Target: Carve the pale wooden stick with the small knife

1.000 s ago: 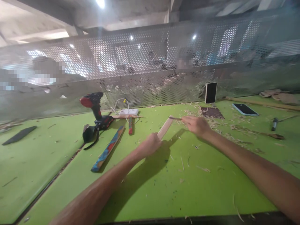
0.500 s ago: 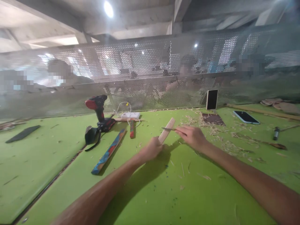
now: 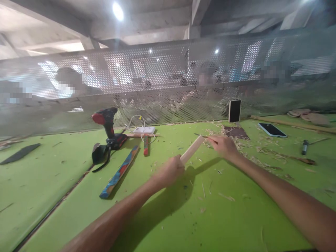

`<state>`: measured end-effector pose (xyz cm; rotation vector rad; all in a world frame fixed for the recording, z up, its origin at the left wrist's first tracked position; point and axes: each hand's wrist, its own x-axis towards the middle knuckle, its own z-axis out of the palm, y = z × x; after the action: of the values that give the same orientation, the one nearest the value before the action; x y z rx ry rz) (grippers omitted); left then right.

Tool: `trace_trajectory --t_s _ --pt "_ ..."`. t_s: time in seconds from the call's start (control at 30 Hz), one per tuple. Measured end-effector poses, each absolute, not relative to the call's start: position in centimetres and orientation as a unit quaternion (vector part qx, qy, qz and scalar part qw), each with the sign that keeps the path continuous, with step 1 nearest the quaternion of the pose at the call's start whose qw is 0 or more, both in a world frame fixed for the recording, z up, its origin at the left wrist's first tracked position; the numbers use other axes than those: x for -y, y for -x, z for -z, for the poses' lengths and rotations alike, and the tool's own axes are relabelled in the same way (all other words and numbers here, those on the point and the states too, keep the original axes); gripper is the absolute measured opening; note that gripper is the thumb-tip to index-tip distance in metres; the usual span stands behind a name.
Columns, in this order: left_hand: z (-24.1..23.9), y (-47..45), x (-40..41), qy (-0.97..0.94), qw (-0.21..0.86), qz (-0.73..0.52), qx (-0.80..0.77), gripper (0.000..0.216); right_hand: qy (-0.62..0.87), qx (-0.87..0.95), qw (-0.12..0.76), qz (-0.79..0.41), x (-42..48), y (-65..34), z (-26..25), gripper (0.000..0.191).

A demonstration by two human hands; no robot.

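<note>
My left hand (image 3: 172,169) is closed around the near end of a pale, flat wooden strip (image 3: 193,148), which slants up and away to the right above the green tabletop (image 3: 183,217). In my right hand (image 3: 223,145) is a small knife (image 3: 201,135), its thin dark blade pointing left at the far end of the strip. Fingers cover most of the knife's handle. Left of my left hand lies a painted wooden strip (image 3: 119,173) in blue and red; a shorter red and green painted piece (image 3: 146,145) is beyond it.
A red and black cordless drill (image 3: 107,129) stands at left, near a white power strip (image 3: 144,130). Wood shavings (image 3: 254,157) are scattered at right. Two phones, one upright (image 3: 234,111) and one lying flat (image 3: 272,129), sit behind them. A perforated screen (image 3: 162,87) closes the back.
My right hand and the knife have moved right, out to the strip's far end. The strip in my left hand has tilted further to the right. The view has shifted slightly.
</note>
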<state>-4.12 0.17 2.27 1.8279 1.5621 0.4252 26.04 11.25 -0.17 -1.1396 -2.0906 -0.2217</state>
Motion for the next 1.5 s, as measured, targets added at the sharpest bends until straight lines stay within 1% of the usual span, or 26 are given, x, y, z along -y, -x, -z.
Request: trace_trajectory --t_s 0.1,0.2,0.27,0.4,0.5,0.63,0.77,0.9,1.0,1.17,1.3,1.4,1.5 --pt "-2.2 4.3 -0.7 -0.707 0.305 -0.167 -0.615 0.008 0.481 0.774 0.403 0.088 -11.8 -27.2 -0.1 0.051" --pt "-1.5 4.9 -1.9 -0.702 0.281 -0.190 -0.626 0.007 0.494 0.763 0.406 0.095 -12.2 -27.7 -0.3 0.053" --pt "-0.7 5.4 -2.7 -0.705 0.278 -0.223 -0.613 0.006 0.485 0.768 0.406 0.102 -12.3 -27.6 -0.3 0.053" --pt "0.5 6.0 -3.9 -0.697 0.298 -0.320 -0.569 0.014 0.446 0.785 0.412 0.122 -11.7 -26.3 -0.1 0.050" --pt "0.4 6.2 -4.2 -0.657 0.368 -0.362 -0.549 0.029 0.417 0.799 0.411 0.134 -10.8 -25.0 0.0 0.046" --pt "-0.2 6.3 -4.0 -0.597 0.500 -0.359 -0.515 0.046 0.374 0.826 0.404 0.121 -10.0 -23.9 0.0 0.038" --pt "-0.1 6.5 -3.8 -0.566 0.564 -0.371 -0.473 0.060 0.341 0.839 0.413 0.097 -9.8 -23.6 0.0 0.034" --pt "0.2 6.5 -3.8 -0.549 0.601 -0.403 -0.419 0.070 0.330 0.840 0.420 0.100 -9.6 -23.4 0.0 0.029" --pt "-0.1 6.3 -3.6 -0.553 0.607 -0.413 -0.393 0.066 0.316 0.840 0.426 0.114 -9.3 -23.0 0.0 0.026" --pt "-1.3 5.7 -2.7 -0.572 0.586 -0.387 -0.424 0.038 0.288 0.850 0.420 0.131 -8.5 -21.5 0.3 0.029" --pt "-1.7 5.0 -2.0 -0.614 0.544 -0.349 -0.453 0.017 0.275 0.855 0.407 0.165 -7.8 -20.5 0.3 0.030" --pt "-1.9 4.5 -1.6 -0.641 0.502 -0.349 -0.463 0.025 0.278 0.854 0.396 0.191 -7.3 -20.0 0.2 0.033" --pt "-2.1 4.0 -1.5 -0.643 0.461 -0.361 -0.494 0.029 0.276 0.861 0.384 0.188 -6.7 -19.5 0.2 0.038"
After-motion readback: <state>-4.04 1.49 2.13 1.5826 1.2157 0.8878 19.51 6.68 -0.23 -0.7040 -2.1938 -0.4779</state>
